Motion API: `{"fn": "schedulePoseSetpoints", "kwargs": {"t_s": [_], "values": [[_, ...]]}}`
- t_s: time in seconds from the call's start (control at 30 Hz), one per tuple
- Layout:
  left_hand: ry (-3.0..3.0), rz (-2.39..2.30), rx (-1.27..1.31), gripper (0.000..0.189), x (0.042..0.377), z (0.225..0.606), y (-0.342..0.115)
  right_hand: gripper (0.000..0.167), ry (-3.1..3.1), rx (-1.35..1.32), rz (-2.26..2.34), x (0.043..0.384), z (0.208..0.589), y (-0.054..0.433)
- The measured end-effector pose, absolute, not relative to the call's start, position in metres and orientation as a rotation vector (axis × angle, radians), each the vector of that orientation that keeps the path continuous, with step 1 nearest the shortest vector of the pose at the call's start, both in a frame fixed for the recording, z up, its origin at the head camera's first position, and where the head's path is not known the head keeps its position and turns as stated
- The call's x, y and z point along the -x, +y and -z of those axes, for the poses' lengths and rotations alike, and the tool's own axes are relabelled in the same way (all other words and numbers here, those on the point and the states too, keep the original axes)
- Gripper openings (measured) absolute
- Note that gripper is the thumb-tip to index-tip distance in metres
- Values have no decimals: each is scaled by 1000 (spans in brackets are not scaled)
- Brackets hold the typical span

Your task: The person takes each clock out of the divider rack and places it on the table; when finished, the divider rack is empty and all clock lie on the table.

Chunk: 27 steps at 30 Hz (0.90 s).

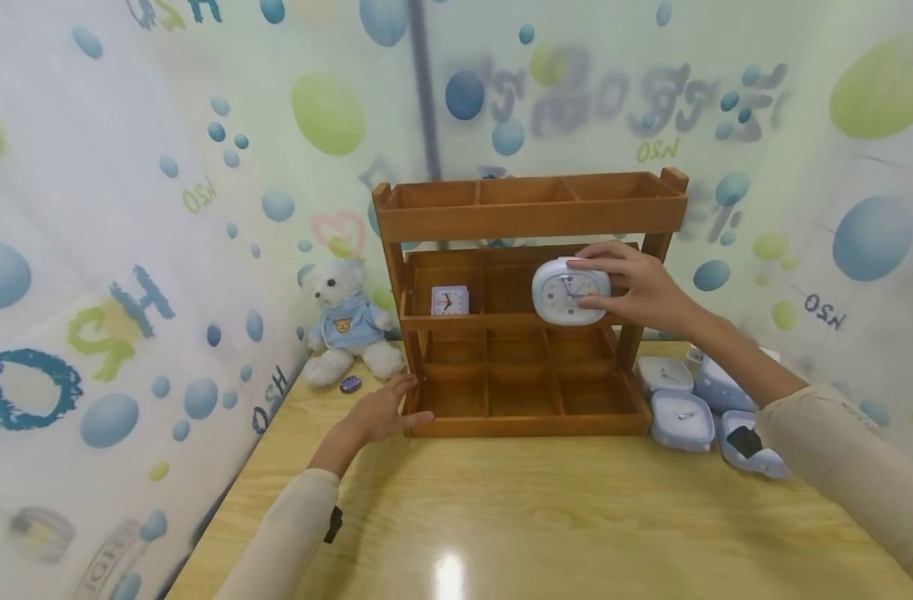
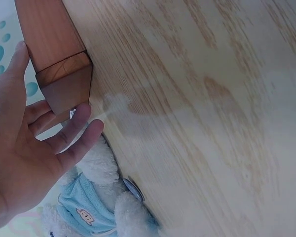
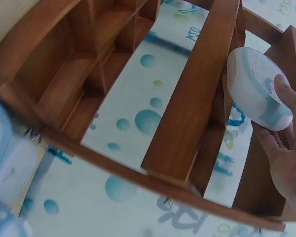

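In the head view a pale blue-and-white alarm clock point(image 1: 552, 293) is pinched in my right hand point(image 1: 636, 287), thumb over its face and fingers along its top. It is held in front of the middle shelf of a brown wooden rack point(image 1: 531, 427). The right wrist view shows the same clock point(image 3: 256, 86) from its side. My left hand point(image 1: 377, 412) rests at the rack's lower left corner with fingers spread. From the left wrist, that hand point(image 2: 34, 143) has its fingers around the rack's corner point(image 2: 64, 84). A small lilac square clock point(image 1: 450, 301) stands in the middle shelf's left compartment.
Left of the rack sits a white teddy bear point(image 1: 344, 321) in a blue hoodie. A small purple oval object point(image 1: 350, 384) lies by its feet. Several pale clocks point(image 1: 683, 419) are grouped on the wooden table point(image 1: 501, 508) at the rack's right. Patterned cloth point(image 1: 202, 167) hangs behind.
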<state>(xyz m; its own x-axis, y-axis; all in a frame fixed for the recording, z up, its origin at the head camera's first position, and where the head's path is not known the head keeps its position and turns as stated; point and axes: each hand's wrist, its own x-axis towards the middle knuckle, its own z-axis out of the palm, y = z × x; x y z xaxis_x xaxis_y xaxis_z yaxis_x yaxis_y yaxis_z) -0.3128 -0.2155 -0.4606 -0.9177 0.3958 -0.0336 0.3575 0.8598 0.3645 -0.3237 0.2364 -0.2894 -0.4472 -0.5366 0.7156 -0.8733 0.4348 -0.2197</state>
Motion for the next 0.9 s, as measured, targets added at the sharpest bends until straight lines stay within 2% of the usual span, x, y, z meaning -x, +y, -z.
{"fn": "schedulePoseSetpoints", "kwargs": {"t_s": [0.4, 0.9], "values": [[2933, -530, -594, 91, 313, 458, -215, 66, -2270, -1052, -792, 273, 316, 298], [2937, -505, -600, 93, 314, 458, -215, 63, -2382, -949, -769, 223, 401, 343]]}}
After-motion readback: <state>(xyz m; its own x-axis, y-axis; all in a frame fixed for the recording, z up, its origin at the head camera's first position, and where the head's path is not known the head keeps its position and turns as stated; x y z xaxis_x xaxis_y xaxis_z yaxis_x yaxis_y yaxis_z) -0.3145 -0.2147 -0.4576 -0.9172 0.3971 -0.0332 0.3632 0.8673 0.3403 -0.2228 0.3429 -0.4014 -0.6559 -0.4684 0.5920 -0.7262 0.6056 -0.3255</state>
